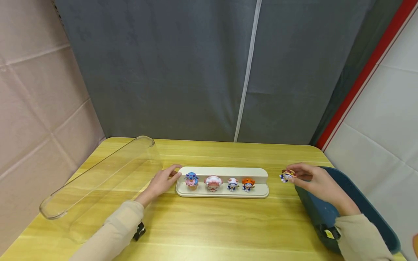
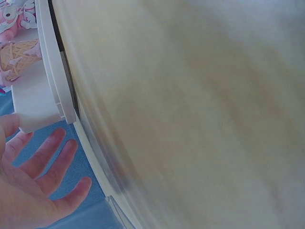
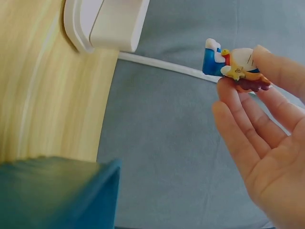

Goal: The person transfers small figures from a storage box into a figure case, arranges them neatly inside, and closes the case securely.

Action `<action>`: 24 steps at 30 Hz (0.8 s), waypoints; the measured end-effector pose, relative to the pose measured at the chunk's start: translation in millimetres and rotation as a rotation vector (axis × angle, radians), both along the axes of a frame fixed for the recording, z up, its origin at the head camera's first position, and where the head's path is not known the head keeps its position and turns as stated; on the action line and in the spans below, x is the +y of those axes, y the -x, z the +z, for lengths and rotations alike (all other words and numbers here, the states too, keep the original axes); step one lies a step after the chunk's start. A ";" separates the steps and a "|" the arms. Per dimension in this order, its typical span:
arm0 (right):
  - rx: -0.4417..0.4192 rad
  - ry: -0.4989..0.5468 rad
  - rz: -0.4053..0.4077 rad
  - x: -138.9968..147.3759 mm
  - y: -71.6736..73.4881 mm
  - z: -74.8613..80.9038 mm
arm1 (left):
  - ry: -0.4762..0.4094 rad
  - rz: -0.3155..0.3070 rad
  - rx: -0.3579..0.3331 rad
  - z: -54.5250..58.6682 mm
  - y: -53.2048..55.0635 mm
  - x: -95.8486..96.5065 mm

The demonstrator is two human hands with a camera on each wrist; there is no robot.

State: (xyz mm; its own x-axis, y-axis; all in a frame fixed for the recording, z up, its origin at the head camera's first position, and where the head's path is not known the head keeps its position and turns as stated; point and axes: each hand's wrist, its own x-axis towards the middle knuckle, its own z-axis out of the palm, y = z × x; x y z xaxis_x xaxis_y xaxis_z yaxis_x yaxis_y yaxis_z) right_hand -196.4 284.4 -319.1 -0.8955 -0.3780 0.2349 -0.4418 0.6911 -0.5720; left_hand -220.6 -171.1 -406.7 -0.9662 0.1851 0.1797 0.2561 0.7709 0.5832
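Note:
A cream display stand [image 1: 222, 194] lies on the wooden table with several small figurines in a row. From the left they are a blue-haired figurine on a cone [image 1: 192, 181], one with a white and pink top [image 1: 213, 183], a white-capped one [image 1: 233, 184] and an orange-capped one [image 1: 248, 184]. My left hand [image 1: 164, 180] touches the stand's left end with thumb and forefinger, its other fingers loosely spread [image 2: 38, 181]. Off the stand's right end, my right hand [image 1: 315, 181] pinches a figurine [image 3: 238, 67] with a brown-red top and blue feet between thumb and fingers, in the air.
A dark teal bin [image 1: 362, 206] stands under my right forearm at the table's right. A clear plastic cover [image 1: 104, 181] lies slanted on the left, beside my left forearm. A grey curtain [image 1: 163, 72] hangs behind the table [image 1: 209, 224].

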 end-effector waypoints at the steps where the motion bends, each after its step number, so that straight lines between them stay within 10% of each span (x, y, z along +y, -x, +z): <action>1: -0.003 0.001 0.003 -1.6 0.2 -1.2 | 0.000 0.000 0.000 0.2 -0.2 0.1; 24: -0.149 0.118 0.145 -23.1 22.4 -36.4 | -0.001 0.003 -0.008 -0.6 1.3 -1.1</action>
